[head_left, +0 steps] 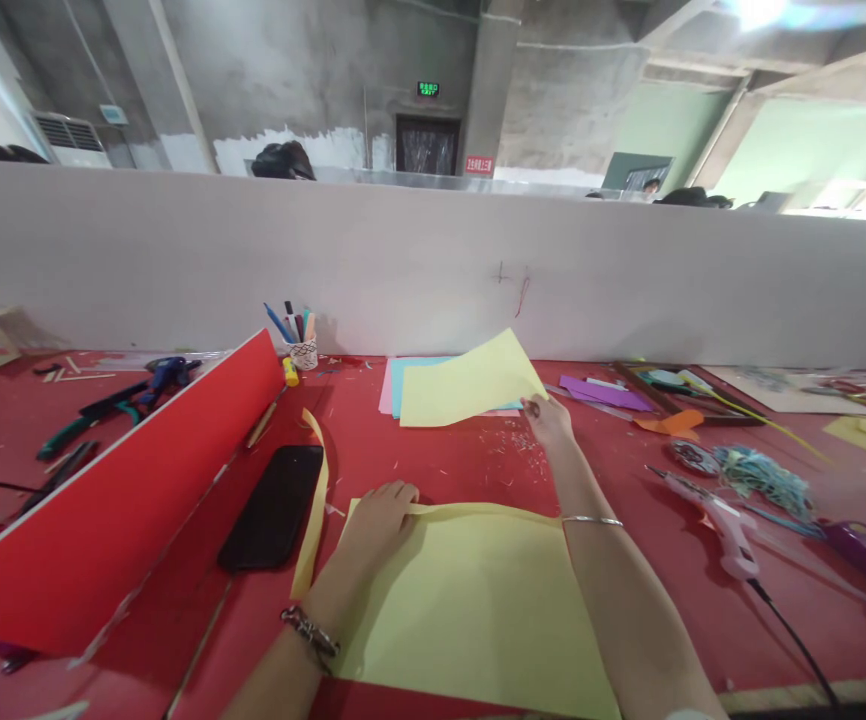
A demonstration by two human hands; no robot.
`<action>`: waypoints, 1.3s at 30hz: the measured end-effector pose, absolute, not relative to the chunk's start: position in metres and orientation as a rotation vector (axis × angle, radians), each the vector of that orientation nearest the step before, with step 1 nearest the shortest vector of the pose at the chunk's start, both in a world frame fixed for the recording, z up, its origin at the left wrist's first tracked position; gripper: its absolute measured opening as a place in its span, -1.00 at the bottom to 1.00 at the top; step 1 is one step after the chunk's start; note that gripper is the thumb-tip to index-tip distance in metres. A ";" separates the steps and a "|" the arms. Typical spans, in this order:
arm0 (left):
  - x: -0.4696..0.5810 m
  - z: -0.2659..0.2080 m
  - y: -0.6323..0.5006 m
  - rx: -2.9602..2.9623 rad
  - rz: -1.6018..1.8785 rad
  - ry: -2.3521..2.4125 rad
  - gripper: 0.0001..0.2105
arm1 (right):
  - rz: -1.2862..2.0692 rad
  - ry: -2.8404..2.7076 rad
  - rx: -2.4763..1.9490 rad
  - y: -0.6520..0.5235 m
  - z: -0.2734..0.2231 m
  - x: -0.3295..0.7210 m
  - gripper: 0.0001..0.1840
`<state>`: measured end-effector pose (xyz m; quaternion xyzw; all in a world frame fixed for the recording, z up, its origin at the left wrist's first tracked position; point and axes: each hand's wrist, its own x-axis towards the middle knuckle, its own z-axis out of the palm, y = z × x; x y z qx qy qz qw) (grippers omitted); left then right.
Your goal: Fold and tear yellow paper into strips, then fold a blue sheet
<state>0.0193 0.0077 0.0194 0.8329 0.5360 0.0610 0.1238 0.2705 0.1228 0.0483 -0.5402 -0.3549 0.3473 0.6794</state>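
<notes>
My right hand (549, 420) is closed in a pinch on the right corner of a yellow paper sheet (470, 380). That corner is lifted above blue paper (407, 375) and pink paper (386, 390) lying under it. Nearer to me lies a larger yellow paper (470, 600), its far edge folded or curled up in a narrow strip. My left hand (386, 512) rests at that paper's far left corner, fingers curled over the edge; the thumb is partly hidden. A narrow yellow paper strip (313, 510) lies left of this hand, beside a black phone (274, 508).
A red board (140, 500) stands tilted at left, with pliers (92, 420) behind it. A pen cup (303, 352) stands by the white partition (373, 260). At right are purple paper (604, 393), a frame (692, 400), a glue gun (725, 525) with its cord, and yarn (763, 480).
</notes>
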 end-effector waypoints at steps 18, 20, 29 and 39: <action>0.020 0.018 0.010 2.444 0.117 1.585 -0.76 | 0.126 -2.290 -1.212 0.085 0.040 0.125 -0.53; 0.020 0.018 0.009 2.450 0.123 1.571 -0.77 | 0.212 -2.326 -1.332 0.088 0.033 0.124 -0.52; 0.020 0.024 0.005 2.449 0.104 1.570 -0.75 | 0.424 -2.344 -1.322 0.101 0.027 0.134 -0.52; 0.020 0.021 0.007 2.411 0.063 1.571 -0.73 | 0.392 -1.895 -1.700 0.128 0.041 0.218 -0.52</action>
